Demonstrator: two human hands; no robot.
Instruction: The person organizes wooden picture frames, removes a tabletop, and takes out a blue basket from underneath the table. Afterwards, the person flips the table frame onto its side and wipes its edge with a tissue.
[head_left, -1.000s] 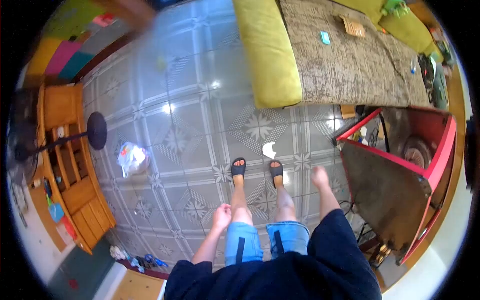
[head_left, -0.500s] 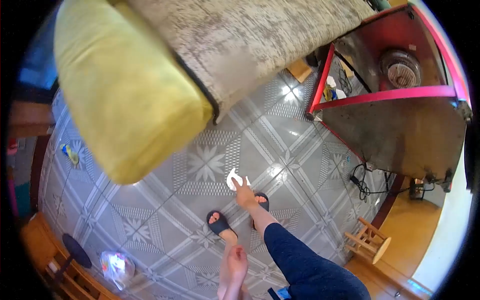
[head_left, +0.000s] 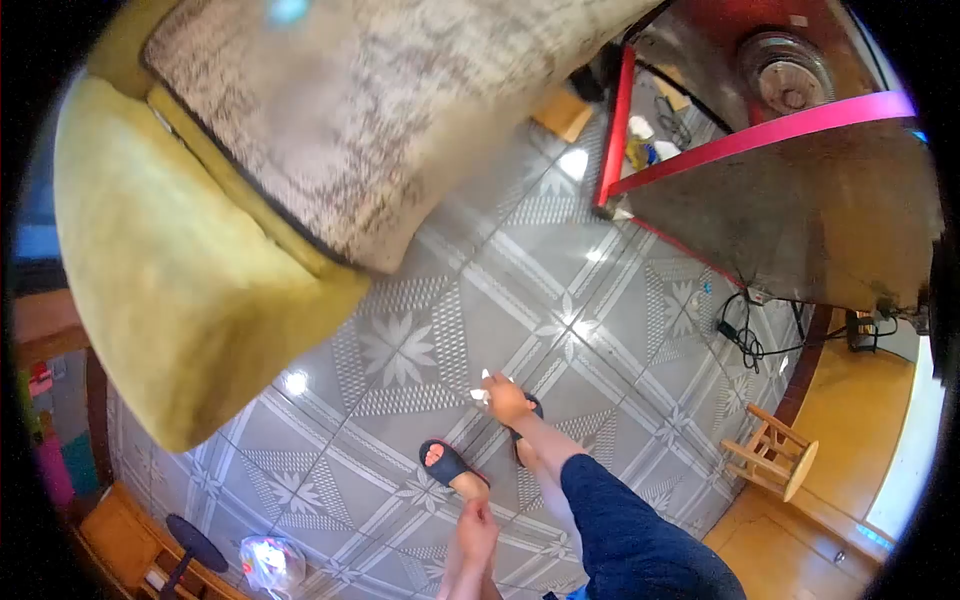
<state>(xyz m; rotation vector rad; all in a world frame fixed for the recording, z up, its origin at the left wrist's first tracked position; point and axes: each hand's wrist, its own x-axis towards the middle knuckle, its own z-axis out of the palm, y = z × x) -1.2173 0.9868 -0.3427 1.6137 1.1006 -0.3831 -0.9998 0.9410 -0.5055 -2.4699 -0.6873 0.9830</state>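
Observation:
My right hand (head_left: 508, 400), at the end of a dark blue sleeve (head_left: 630, 525), is closed around a crumpled white tissue (head_left: 481, 394). Small white parts of the tissue stick out past the fingers, above the tiled floor. Lower in the view my left hand (head_left: 477, 532) hangs with its fingers curled in, and nothing shows in it. Just above that hand is a foot in a dark slipper (head_left: 450, 466). The other dark slipper (head_left: 520, 435) is partly hidden behind my right hand and forearm.
A sofa with a yellow armrest (head_left: 200, 290) and patterned seat cover (head_left: 330, 110) fills the upper left. At right stand a red-framed heater table (head_left: 770, 215), a cable (head_left: 745, 340) and a wooden stool (head_left: 772, 455). A clear plastic bag (head_left: 272, 567) lies lower left.
The tissue has become more bunched up inside my right hand, with less of it showing. My left hand has moved slightly down. The view has shifted, so the sofa sits further left.

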